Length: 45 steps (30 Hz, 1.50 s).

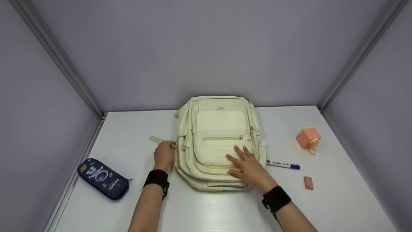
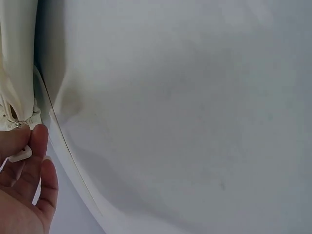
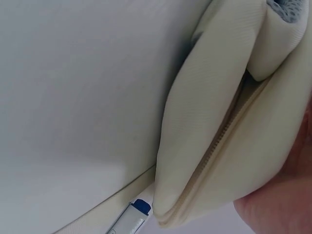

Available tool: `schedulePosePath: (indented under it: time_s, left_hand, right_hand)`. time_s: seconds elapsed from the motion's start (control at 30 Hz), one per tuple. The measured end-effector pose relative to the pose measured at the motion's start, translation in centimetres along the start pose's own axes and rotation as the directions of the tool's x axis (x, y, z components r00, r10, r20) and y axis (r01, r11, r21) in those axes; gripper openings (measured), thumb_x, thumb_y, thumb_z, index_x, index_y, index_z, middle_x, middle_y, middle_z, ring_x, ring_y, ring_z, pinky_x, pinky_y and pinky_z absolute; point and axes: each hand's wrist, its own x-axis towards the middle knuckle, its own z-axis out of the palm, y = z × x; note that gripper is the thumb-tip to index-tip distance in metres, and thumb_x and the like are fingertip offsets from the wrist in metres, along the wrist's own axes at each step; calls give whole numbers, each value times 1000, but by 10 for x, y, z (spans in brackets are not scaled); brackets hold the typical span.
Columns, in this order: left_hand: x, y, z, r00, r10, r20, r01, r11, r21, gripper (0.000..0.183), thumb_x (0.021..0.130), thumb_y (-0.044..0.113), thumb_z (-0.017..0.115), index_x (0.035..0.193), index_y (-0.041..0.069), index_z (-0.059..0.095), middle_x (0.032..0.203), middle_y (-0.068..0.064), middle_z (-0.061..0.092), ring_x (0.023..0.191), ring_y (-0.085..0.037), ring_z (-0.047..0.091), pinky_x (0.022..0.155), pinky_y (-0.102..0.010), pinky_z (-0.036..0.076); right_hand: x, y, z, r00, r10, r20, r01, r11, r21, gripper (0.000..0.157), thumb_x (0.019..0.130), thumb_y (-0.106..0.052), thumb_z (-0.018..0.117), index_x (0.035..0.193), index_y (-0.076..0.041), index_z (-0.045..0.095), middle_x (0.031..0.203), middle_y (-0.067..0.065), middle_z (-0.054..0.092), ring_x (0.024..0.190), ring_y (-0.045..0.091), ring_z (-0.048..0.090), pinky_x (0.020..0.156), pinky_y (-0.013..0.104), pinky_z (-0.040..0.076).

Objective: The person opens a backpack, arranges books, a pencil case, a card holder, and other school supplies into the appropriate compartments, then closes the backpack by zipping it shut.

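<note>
A cream backpack (image 1: 221, 120) lies on the white table with its front pockets facing up. At its left side, my left hand (image 1: 163, 155) pinches a small whitish zipper pull (image 2: 20, 155) between thumb and forefinger; the pull's far part is hidden by the fingers. My right hand (image 1: 249, 169) rests with spread fingers on the lower right of the front pocket. Along the bag's edge, the right wrist view shows a zipper (image 3: 214, 144) with a dark gap at its upper part. A cream strap (image 1: 155, 139) sticks out beyond the left hand.
To the left lies a navy pencil case (image 1: 104, 178) with a space print. A blue-capped marker (image 1: 283, 164) points out from the bag's right side. Farther right are a pink eraser (image 1: 308, 182) and an orange pencil sharpener with a crank (image 1: 308, 138). Grey panels (image 1: 212, 51) enclose the table.
</note>
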Motion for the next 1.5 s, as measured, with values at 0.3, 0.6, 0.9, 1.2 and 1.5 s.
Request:
schedulePosePath:
  time_s: [0.3, 0.6, 0.9, 1.2, 1.5]
  left_hand:
    - [-6, 6, 2, 995, 29, 91, -29, 1000, 5, 29, 100, 7, 55, 127, 2, 66, 95, -13, 61, 78, -28, 61, 66, -43, 50]
    - [-17, 9, 2, 997, 11, 75, -13, 999, 31, 27, 100, 7, 54, 123, 0, 67, 94, -12, 57, 80, -32, 62, 66, -46, 51]
    - [-36, 14, 2, 996, -40, 81, 35, 997, 62, 27, 99, 6, 56, 123, 3, 68, 98, -12, 58, 86, -30, 63, 67, -45, 52]
    - [-56, 15, -2, 997, -13, 79, 8, 998, 60, 21, 98, 5, 57, 110, 0, 73, 83, -7, 53, 74, -23, 58, 61, -40, 48]
    - [-81, 17, -9, 996, 22, 88, -24, 999, 24, 20, 97, 3, 56, 108, -2, 73, 77, -4, 49, 64, -17, 51, 54, -34, 42]
  right_hand:
    - [1, 2, 2, 1000, 1, 3, -1, 1000, 9, 66, 95, -59, 50, 152, -30, 36, 163, 7, 8, 147, 38, 2, 112, 61, 11]
    - [2, 1, 3, 1000, 16, 20, -18, 997, 78, 65, 95, -57, 52, 152, -32, 34, 164, 4, 4, 148, 35, -3, 113, 59, 7]
    - [0, 1, 2, 999, 41, 21, -42, 995, 90, 64, 96, -57, 52, 152, -34, 33, 163, 2, 2, 148, 33, -5, 114, 57, 3]
    - [0, 1, 5, 1000, -7, -8, 8, 997, 74, 63, 97, -53, 52, 152, -26, 37, 163, 10, 6, 146, 40, -3, 111, 64, 7]
    - [-1, 0, 5, 1000, -1, -22, 2, 998, 65, 62, 97, -51, 53, 152, -25, 38, 163, 11, 8, 146, 41, -1, 111, 64, 7]
